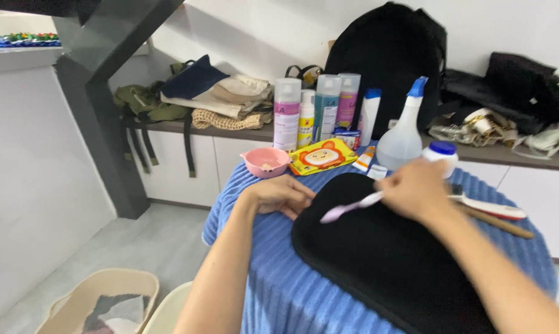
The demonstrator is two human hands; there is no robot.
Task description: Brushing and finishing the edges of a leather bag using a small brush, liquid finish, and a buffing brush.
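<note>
Black pad (pixel 390 260): large, rounded, matte, fine-grained fabric; lies flat on a surface draped with a blue ribbed towel (pixel 279 291). Left hand (pixel 282 195): fingers loosely curled, pressing the pad's near-left edge, gripping nothing. Right hand (pixel 418 188): above the pad, closed around a slim lilac-and-white toothbrush (pixel 347 209), blurred, head pointing left. Behind the pad: pink plastic bowl (pixel 266 162), translucent spray bottle (pixel 403 139), white jar with blue lid (pixel 441 154).
</note>
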